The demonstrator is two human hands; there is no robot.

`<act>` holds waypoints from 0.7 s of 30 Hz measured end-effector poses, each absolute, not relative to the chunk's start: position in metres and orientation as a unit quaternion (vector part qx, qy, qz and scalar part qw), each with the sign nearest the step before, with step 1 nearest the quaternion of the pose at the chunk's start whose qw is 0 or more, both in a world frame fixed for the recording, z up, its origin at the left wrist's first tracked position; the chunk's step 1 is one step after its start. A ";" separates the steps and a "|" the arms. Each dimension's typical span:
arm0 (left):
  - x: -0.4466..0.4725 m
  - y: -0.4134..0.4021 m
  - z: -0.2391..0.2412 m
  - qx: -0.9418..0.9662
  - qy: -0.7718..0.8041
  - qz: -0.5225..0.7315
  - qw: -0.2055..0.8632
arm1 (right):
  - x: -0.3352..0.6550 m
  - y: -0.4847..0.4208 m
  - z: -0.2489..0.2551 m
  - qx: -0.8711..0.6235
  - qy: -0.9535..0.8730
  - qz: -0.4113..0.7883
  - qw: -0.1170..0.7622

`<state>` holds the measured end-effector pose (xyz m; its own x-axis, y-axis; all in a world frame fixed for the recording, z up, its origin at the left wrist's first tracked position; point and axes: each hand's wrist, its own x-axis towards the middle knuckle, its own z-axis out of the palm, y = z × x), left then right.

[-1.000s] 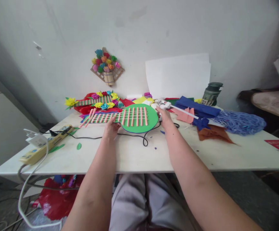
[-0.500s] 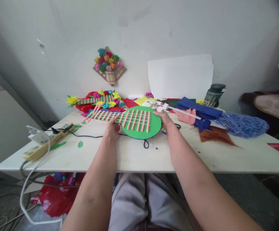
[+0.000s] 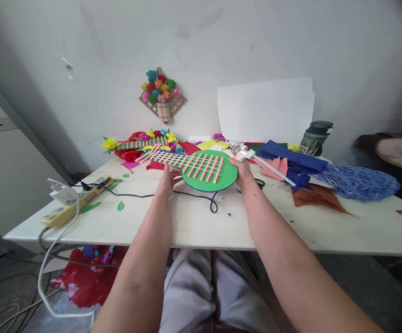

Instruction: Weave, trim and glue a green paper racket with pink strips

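A green paper guitar [image 3: 227, 175] with pink sticks and white strings is held above the table, tilted, its neck pointing left. My left hand [image 3: 169, 179] grips it from below where the neck meets the round body. On the other side my right hand [image 3: 242, 171] is closed on the body's right edge. A white glue gun [image 3: 245, 154] lies just behind my right hand, beside a long white stick [image 3: 275, 171]. Behind the neck rests a second guitar [image 3: 140, 143], trimmed with yellow, pink and blue paper flowers.
A yellow power strip [image 3: 71, 206] with a white charger [image 3: 62, 192] lies at the left; a black cable [image 3: 141, 196] crosses the table. Blue crepe paper [image 3: 287, 155], brown paper [image 3: 317, 198], blue yarn [image 3: 360, 181] and a dark bottle [image 3: 315, 138] are at the right. Flower decoration [image 3: 162, 95] hangs on the wall.
The guitar's face has tipped flatter and its body sits slightly higher above the table, both hands still on it. The whole view has shifted a little, moving the scene rightward.
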<state>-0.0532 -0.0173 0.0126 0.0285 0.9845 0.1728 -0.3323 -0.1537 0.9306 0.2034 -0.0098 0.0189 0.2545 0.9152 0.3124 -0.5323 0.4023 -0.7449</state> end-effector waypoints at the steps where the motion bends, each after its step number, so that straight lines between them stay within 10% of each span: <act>1: -0.054 -0.016 0.012 0.462 0.361 0.605 0.538 | 0.203 -0.009 0.018 -0.259 -0.370 0.474 0.756; 21: -0.050 -0.018 0.012 0.479 0.423 0.485 0.596 | 0.180 0.000 0.018 -0.330 -0.350 0.346 0.805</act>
<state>-0.0495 -0.0180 0.0118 0.1704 0.9846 -0.0394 -0.1734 0.0694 0.9824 0.1801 -0.0004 0.0182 0.5144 0.7891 0.3356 -0.3266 0.5422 -0.7742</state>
